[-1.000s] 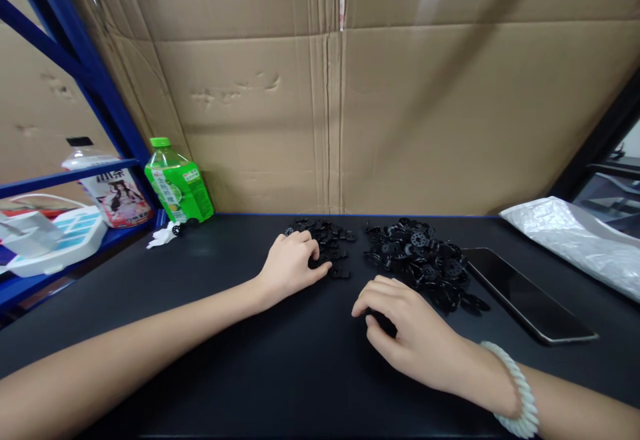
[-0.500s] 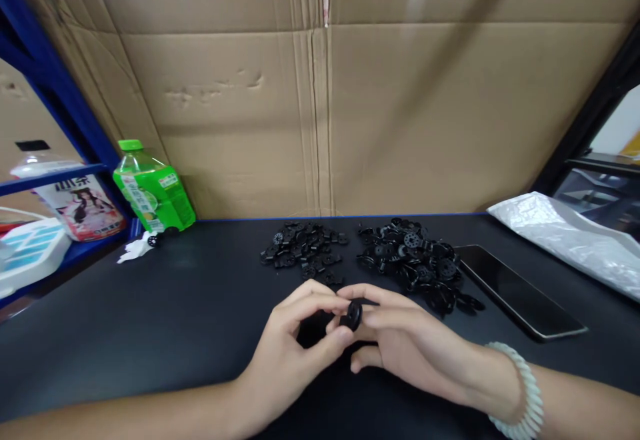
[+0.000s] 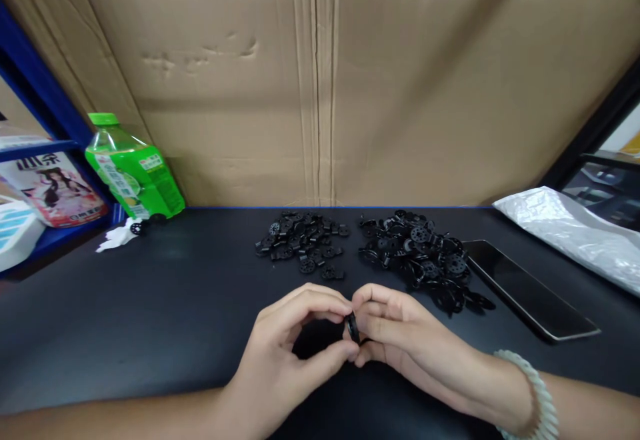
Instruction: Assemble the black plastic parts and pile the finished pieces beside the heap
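Between my two hands is a small round black plastic part [image 3: 353, 327], seen nearly edge-on. My left hand [image 3: 287, 353] pinches its edge with thumb and fingertips. From the other side my right hand [image 3: 405, 333] grips it, fingers curled close against it; a bit of black shows by the lower fingers. Beyond my hands lie two heaps of small black plastic parts. The left heap [image 3: 303, 237] has round pieces with tabs and holes. The right heap [image 3: 415, 253] is larger, with perforated discs and thin glossy pieces.
A dark phone [image 3: 530, 290] lies right of the heaps, near a silvery plastic bag [image 3: 565, 227]. At the left back stand a green bottle [image 3: 135, 173] and white tissue [image 3: 117, 235] with black parts. A cardboard wall [image 3: 240, 127] closes the back of the black table [image 3: 150, 320].
The round part has turned more edge-on between my hands. My right fingers have curled in closer around it, and the thin black piece that stuck out is now mostly hidden. The view tilted down slightly.
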### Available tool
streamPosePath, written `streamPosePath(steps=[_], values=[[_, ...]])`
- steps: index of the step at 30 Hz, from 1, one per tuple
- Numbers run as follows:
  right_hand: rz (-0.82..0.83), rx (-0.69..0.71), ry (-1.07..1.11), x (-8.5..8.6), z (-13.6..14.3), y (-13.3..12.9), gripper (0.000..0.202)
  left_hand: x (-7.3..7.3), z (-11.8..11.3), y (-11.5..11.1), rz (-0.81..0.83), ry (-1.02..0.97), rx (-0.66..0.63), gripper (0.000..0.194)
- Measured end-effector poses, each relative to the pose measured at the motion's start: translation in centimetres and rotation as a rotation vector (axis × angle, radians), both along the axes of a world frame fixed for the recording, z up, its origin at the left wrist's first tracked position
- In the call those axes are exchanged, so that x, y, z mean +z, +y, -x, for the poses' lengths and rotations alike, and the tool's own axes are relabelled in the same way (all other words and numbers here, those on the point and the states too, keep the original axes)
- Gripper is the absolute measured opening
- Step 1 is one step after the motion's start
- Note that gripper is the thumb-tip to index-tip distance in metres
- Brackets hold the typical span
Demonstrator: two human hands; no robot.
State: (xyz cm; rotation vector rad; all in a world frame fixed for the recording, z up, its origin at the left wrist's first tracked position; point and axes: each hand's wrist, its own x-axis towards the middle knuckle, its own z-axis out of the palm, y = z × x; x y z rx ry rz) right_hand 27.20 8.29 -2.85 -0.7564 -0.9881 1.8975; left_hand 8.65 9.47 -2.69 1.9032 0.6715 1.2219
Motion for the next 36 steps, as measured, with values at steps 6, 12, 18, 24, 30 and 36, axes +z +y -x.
streamPosePath(steps=[6, 12, 18, 24, 30, 36], values=[[-0.01, 0.138, -0.005, 0.46, -0.29, 0.09, 0.026, -0.03, 0.12, 0.41, -0.125, 0.069, -0.006, 0.028], [-0.056, 0.258, 0.02, 0.78, -0.28, 0.3, 0.037, -0.28, -0.1, 0.39, -0.209, 0.073, -0.038, 0.038], [-0.087, 0.312, 0.03, 0.45, -0.05, 0.42, 0.046, -0.19, -0.19, 0.39, -0.233, 0.086, -0.039, 0.034], [-0.039, 0.358, 0.028, 0.37, 0.3, 0.16, 0.05, -0.08, -0.46, -0.02, -0.225, 0.155, 0.055, 0.032], [0.006, 0.396, 0.033, 0.09, 0.58, 0.05, 0.051, 0.23, -0.73, -0.38, -0.091, 0.162, 0.044, 0.018], [-0.075, 0.272, -0.072, 0.44, 0.16, 0.12, 0.056, 0.17, -0.55, -0.16, 0.036, 0.07, 0.061, 0.026]])
